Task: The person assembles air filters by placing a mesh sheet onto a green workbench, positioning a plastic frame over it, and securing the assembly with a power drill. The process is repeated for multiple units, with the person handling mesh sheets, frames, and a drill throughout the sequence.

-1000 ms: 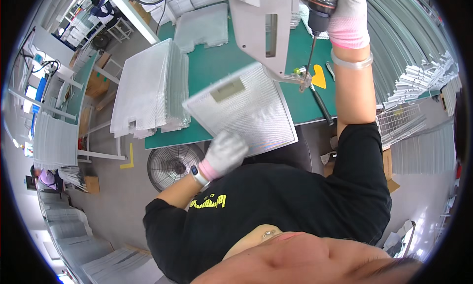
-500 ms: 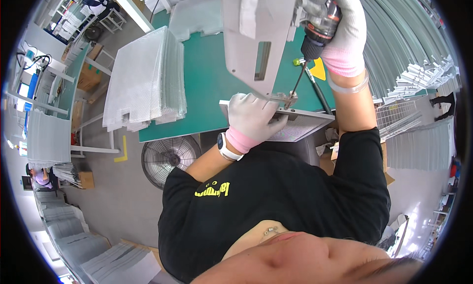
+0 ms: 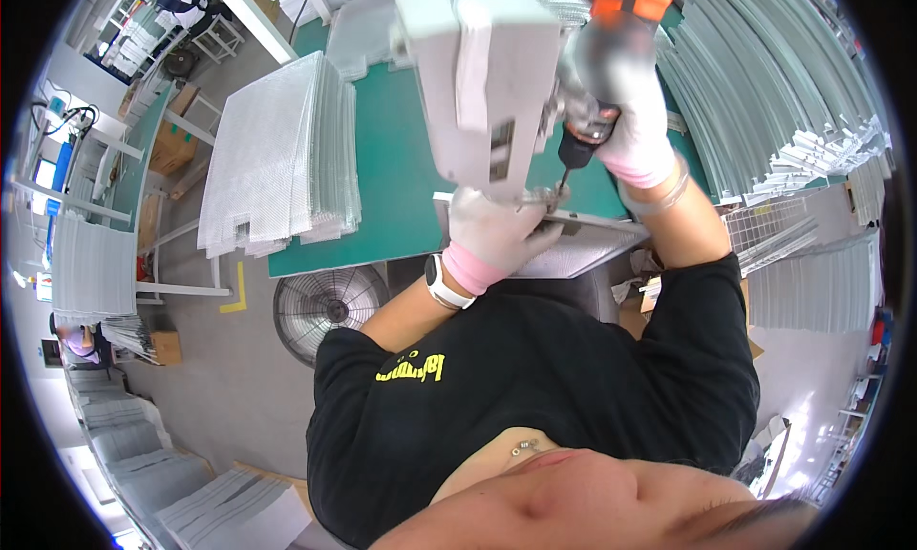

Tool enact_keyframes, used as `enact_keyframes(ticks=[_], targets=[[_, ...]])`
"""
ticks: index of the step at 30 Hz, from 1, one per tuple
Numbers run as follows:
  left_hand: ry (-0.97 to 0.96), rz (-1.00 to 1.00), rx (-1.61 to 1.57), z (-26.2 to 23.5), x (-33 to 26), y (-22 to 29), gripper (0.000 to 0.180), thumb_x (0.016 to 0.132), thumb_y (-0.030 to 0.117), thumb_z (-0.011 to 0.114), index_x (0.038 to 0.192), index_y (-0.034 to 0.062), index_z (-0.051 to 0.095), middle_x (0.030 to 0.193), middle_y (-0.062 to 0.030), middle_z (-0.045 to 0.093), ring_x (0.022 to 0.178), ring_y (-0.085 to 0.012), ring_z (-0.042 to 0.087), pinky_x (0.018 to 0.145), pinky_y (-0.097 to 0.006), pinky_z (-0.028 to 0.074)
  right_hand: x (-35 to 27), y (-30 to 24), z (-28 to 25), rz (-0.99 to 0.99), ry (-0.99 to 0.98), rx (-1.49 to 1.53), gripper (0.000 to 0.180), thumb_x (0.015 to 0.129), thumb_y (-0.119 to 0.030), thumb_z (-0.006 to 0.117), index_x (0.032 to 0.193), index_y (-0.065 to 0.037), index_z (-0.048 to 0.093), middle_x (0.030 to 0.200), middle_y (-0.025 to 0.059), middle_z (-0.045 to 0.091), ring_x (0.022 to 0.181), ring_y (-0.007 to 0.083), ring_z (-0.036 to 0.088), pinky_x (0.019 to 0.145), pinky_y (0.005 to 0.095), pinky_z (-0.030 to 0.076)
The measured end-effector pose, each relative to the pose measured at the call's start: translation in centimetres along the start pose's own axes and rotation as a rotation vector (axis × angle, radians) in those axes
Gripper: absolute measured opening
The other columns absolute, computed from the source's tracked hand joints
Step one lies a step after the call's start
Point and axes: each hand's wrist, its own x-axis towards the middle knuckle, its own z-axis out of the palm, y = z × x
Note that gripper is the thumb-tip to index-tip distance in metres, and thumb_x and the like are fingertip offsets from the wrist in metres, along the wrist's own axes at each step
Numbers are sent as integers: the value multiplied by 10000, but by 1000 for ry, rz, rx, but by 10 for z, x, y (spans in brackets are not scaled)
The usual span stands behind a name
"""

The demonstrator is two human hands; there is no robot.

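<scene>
Your drill (image 3: 590,130) points toward the panel (image 3: 597,248).
Your right hand (image 3: 637,120): fingers round the drill; your left hand (image 3: 491,227): fingers gripping the panel.

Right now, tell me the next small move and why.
Probably press the drill lightly along its bit: the right hand holds the drill, the bit reaches the small bracket by the panel's edge, and the left hand grips the panel. Whether the bit is seated is too small to tell, so I'd go gently.
</scene>
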Motion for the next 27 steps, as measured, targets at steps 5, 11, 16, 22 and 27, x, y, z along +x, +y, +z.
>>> enact_keyframes(ticks=[5,11,16,22,27], targets=[[9,-11,-59,8,-5,-2,379,756,321,789,1114,200,763,824,24,705,660,-159,669,611,-331,518,-7,11,4,-49,73,40,719,898,-359,699,1438,-41,345,719,27,522,543,87,477,495,225,387],[117,71,-44,13,-3,-3,411,757,316,800,1149,197,760,830,29,684,705,-165,666,626,-330,536,-21,17,-6,52,151,99,771,866,-455,743,1406,-34,390,730,25,540,551,93,489,528,241,410],[60,46,-62,8,1,0,429,750,312,801,1157,183,755,811,25,685,710,-173,670,636,-324,537,-20,14,-9,13,88,26,682,879,-479,719,1327,-45,443,725,21,533,580,89,491,529,229,390],[60,74,-21,0,12,-3,338,693,304,794,991,154,743,716,16,635,662,-192,634,597,-363,477,12,-10,-9,-130,139,28,394,979,-375,606,1195,-50,547,928,42,593,797,127,561,692,259,446],[116,66,55,-4,4,-17,290,665,315,796,880,151,693,656,18,571,605,-185,575,602,-369,410,72,-87,-9,-292,320,-535,247,991,-301,607,1045,-61,612,815,-14,614,671,70,550,617,209,444]])
